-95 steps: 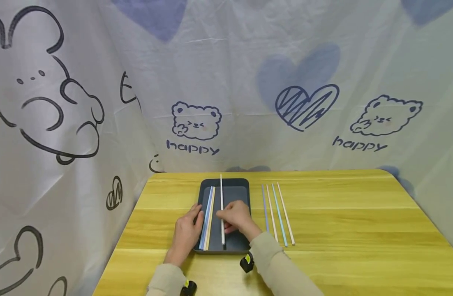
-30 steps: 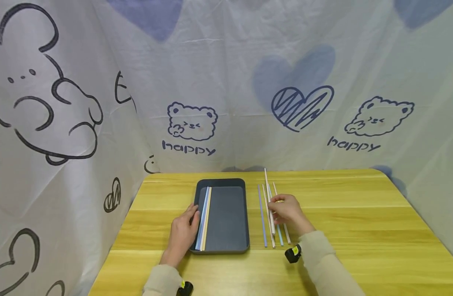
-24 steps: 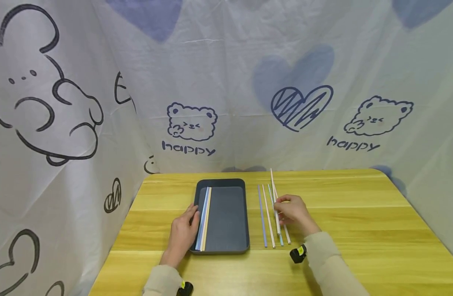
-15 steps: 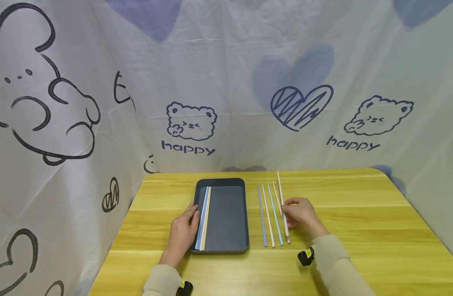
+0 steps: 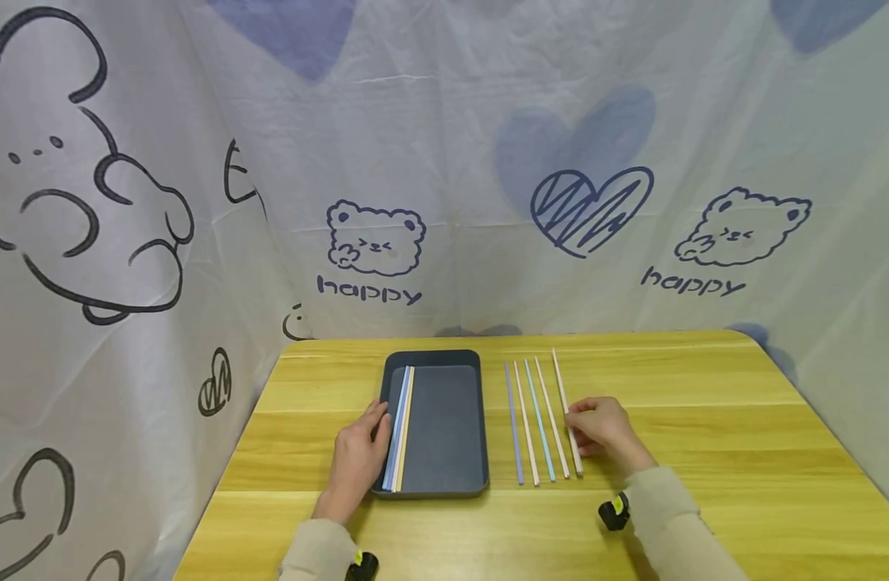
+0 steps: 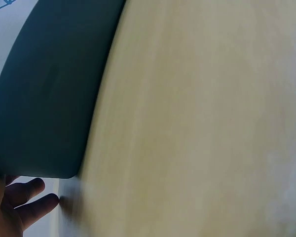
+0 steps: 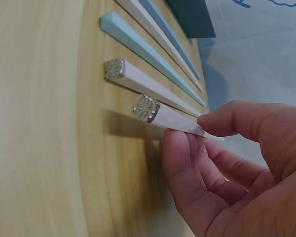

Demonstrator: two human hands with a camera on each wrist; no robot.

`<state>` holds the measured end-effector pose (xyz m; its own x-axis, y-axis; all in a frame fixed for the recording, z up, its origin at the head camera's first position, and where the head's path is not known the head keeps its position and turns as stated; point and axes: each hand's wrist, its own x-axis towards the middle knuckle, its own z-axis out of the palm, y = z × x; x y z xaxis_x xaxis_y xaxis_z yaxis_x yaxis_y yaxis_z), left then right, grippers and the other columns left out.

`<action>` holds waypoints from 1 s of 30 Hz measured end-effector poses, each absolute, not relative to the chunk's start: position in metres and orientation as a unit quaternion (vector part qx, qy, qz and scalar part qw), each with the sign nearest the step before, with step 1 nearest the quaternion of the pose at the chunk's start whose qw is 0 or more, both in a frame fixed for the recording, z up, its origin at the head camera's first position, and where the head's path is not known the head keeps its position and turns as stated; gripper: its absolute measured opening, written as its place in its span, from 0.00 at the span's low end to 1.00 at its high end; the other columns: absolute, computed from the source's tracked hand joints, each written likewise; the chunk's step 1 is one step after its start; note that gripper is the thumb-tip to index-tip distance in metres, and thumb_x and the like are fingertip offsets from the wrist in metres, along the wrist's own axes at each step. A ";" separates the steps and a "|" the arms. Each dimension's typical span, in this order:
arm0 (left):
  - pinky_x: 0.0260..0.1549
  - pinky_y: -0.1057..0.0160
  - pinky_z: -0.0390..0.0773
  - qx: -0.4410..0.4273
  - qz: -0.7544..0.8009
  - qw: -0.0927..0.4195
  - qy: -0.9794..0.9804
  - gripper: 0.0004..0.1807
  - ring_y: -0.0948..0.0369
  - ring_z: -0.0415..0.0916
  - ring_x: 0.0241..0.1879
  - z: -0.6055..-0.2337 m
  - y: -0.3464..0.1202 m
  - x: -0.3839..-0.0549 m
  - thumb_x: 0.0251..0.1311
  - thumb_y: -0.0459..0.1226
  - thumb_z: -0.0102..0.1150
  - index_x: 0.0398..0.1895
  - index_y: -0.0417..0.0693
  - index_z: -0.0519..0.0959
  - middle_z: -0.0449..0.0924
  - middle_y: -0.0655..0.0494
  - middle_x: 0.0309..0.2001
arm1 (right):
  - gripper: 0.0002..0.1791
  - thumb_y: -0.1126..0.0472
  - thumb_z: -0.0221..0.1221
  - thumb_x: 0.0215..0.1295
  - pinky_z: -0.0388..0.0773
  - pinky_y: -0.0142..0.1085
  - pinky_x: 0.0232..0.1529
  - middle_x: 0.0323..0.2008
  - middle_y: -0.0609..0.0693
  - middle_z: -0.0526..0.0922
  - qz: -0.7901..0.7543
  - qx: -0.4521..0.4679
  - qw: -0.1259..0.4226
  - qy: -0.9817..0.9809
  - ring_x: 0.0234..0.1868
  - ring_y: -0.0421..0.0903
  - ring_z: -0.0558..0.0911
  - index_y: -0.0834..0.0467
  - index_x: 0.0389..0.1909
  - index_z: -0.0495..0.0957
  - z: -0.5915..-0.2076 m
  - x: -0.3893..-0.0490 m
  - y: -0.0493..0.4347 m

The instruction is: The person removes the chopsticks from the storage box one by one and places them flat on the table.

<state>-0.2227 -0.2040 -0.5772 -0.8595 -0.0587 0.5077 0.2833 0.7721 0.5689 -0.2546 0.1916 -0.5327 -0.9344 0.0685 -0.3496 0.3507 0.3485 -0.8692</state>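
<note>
My right hand (image 5: 604,428) pinches a whitish chopstick (image 5: 561,383) between thumb and fingers, at the right end of a row. In the right wrist view its glittery square butt (image 7: 146,108) points away from the palm, a shadow lying on the table beneath. To its left lie a pale pink chopstick (image 5: 552,415), a light blue one (image 5: 540,420), another pale pink one (image 5: 526,424) and a violet-blue one (image 5: 514,428). My left hand (image 5: 359,452) rests at the left rim of a dark grey tray (image 5: 448,436), fingers loosely extended. Several blue and yellow chopsticks (image 5: 398,432) lie along the tray's left side.
The wooden table (image 5: 706,452) extends to the right of the row and in front of the tray. A printed cloth (image 5: 459,161) hangs behind the table and along its sides.
My right hand has carried the whitish chopstick out of the tray, rightward over the row, and lowered it at the row's right end. My left hand stays by the tray.
</note>
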 end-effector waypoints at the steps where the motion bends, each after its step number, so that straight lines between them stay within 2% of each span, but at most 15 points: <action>1: 0.57 0.44 0.84 -0.062 -0.331 0.257 -0.906 0.18 0.43 0.83 0.61 -0.577 -0.204 -0.223 0.73 0.35 0.64 0.60 0.33 0.84 0.84 0.37 0.61 | 0.19 0.65 0.62 0.67 0.87 0.38 0.26 0.28 0.54 0.84 -0.553 0.130 0.128 0.813 0.25 0.45 0.82 0.69 0.56 0.78 -0.533 -0.255 0.192; 21: 0.59 0.44 0.83 -0.055 -0.337 0.243 -0.908 0.18 0.43 0.82 0.63 -0.576 -0.205 -0.221 0.74 0.36 0.63 0.61 0.34 0.84 0.83 0.38 0.62 | 0.20 0.67 0.62 0.65 0.87 0.39 0.25 0.28 0.56 0.85 -0.534 0.130 0.121 0.827 0.26 0.45 0.82 0.72 0.56 0.81 -0.533 -0.254 0.190; 30: 0.56 0.44 0.84 -0.065 -0.333 0.261 -0.904 0.17 0.42 0.83 0.60 -0.578 -0.205 -0.221 0.73 0.35 0.63 0.58 0.33 0.85 0.84 0.36 0.60 | 0.19 0.67 0.64 0.63 0.88 0.39 0.25 0.26 0.55 0.86 -0.513 0.133 0.107 0.842 0.23 0.44 0.83 0.71 0.53 0.83 -0.538 -0.254 0.190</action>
